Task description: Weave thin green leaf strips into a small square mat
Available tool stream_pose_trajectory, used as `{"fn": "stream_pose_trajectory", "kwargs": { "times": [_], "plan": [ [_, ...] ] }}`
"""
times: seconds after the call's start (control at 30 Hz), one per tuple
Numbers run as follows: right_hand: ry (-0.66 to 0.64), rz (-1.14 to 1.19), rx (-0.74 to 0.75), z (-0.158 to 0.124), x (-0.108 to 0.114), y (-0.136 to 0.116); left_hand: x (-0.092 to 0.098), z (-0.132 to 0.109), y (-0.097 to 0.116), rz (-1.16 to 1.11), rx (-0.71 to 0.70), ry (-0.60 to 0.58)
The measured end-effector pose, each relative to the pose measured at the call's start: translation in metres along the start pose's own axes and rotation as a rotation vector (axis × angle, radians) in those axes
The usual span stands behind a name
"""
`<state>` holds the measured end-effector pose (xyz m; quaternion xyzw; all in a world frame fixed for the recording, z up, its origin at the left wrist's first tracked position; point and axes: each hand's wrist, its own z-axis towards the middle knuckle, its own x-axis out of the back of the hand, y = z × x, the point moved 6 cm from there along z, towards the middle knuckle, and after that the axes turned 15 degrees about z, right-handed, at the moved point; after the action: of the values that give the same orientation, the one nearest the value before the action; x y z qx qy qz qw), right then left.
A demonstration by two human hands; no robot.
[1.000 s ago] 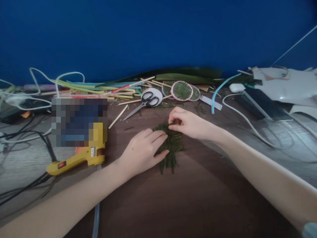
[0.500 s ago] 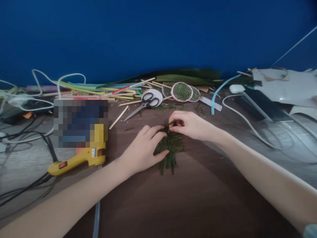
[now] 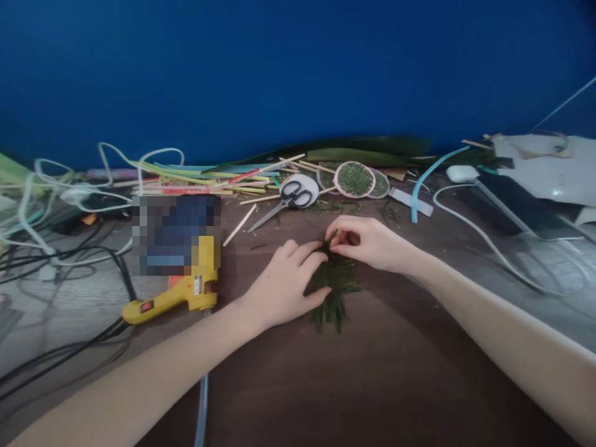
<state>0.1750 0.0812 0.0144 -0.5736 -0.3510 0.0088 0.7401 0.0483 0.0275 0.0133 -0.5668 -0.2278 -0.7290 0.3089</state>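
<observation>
Nearest you, a clear glue stick (image 3: 202,403) runs under your left forearm and seems to feed the back of the yellow glue gun (image 3: 172,301). The gun lies off to your left, probably to be within reach without crowding the work; its front end is blurred out.

Ahead, the leaf strips (image 3: 333,307) lie in a fringed bundle on the tabletop (image 3: 363,385), right between your hands. Your left hand (image 3: 288,282) rests against the bundle's left side, thumb apart from the fingers, likely steadying it so the loose pieces don't slide. Your right hand (image 3: 361,242) pinches a thin strip (image 3: 334,236) between thumb and fingertips at the bundle's far end; such a fine hold suits so slight a piece.

Beyond, a loose stick (image 3: 239,225) and the scissors (image 3: 284,202) lie just past your left hand, the scissors' handles over a white disc (image 3: 305,189). Beside that, a pink-rimmed disc (image 3: 354,179) covered in green bits overlaps others, perhaps pushed back to leave you room. Long leaves (image 3: 372,155) lie farthest, along the blue wall (image 3: 298,68).
</observation>
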Motion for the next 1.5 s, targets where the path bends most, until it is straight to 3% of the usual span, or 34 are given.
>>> {"fn": "stream_pose_trajectory", "kwargs": {
  "times": [0.27,0.47,0.87,1.07,1.5],
  "plan": [
    [0.003,-0.032,-0.017,0.000,-0.002,-0.002,-0.002,-0.002,-0.001,-0.017,0.016,-0.015],
    [0.015,-0.015,0.100,-0.001,-0.002,-0.004,-0.003,-0.002,-0.001,-0.020,0.021,-0.020],
    [0.066,-0.045,0.198,-0.002,-0.010,-0.011,-0.003,-0.002,0.000,-0.013,0.009,-0.019],
    [0.148,-0.096,0.188,-0.007,-0.012,-0.009,-0.005,-0.003,0.000,-0.011,0.007,-0.024],
    [0.249,-0.299,0.326,-0.015,-0.010,-0.012,-0.003,-0.003,0.000,-0.008,0.011,-0.028]
  ]
}}
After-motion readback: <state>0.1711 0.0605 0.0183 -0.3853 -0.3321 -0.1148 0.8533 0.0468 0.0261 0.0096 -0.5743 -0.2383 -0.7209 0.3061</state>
